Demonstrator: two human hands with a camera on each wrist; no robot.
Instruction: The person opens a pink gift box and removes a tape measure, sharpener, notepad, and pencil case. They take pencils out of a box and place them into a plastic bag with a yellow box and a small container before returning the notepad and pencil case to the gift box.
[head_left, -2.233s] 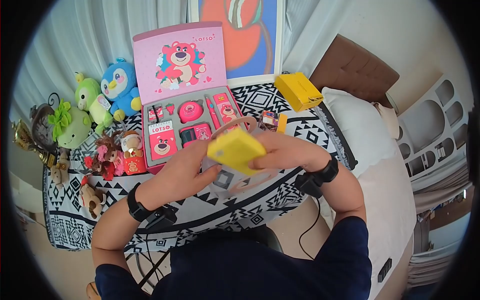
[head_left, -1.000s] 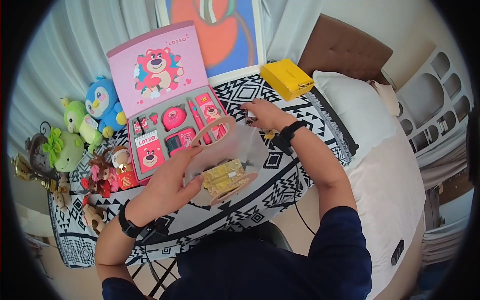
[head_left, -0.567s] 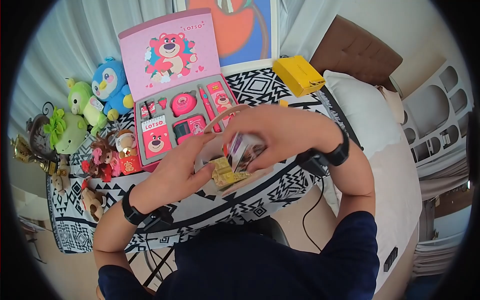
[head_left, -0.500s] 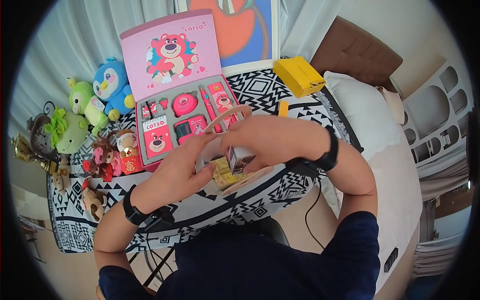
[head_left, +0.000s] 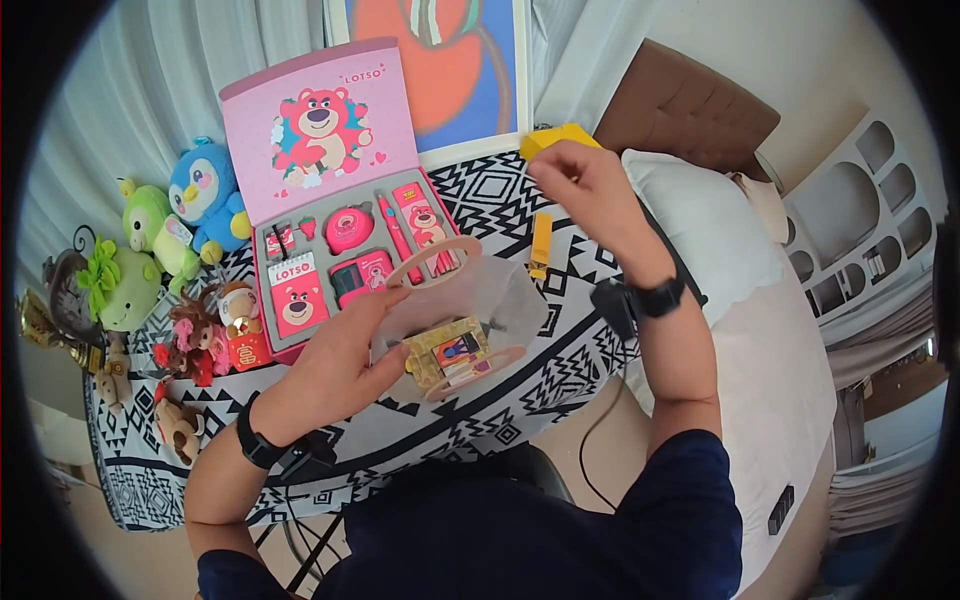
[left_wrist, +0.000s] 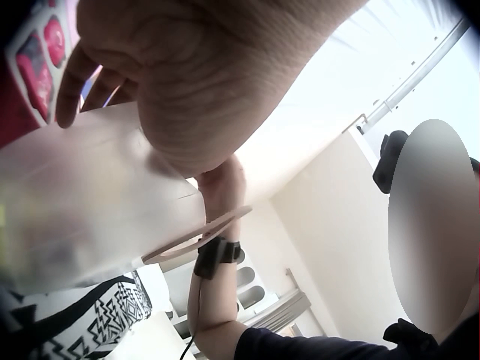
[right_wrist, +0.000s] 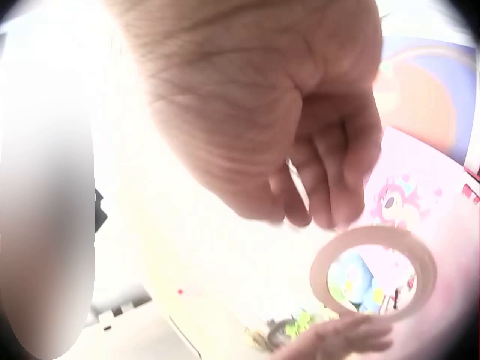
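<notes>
In the head view my left hand (head_left: 335,365) grips the near left edge of a translucent bag (head_left: 515,305) with round beige handles (head_left: 408,274). Through the bag show a yellow patterned box (head_left: 425,368) and a small picture-printed box (head_left: 460,349) on it. My right hand (head_left: 592,195), raised with loosely bent fingers, is empty and partly covers a bright yellow box (head_left: 560,135). The left wrist view shows my left hand (left_wrist: 202,82) against the bag (left_wrist: 90,195). Above a handle (right_wrist: 424,262), the right wrist view has my right hand (right_wrist: 262,112) holding nothing.
Behind the bag is an open pink gift box (head_left: 320,195). Plush toys (head_left: 210,195) and small dolls line the left. A yellow-orange strip (head_left: 541,245) lies on the patterned cloth (head_left: 490,185); a white pillow (head_left: 700,220) is at the right.
My right hand has let go of the small printed box, which now lies inside the bag, and has moved up and right. My left hand stays at the bag.
</notes>
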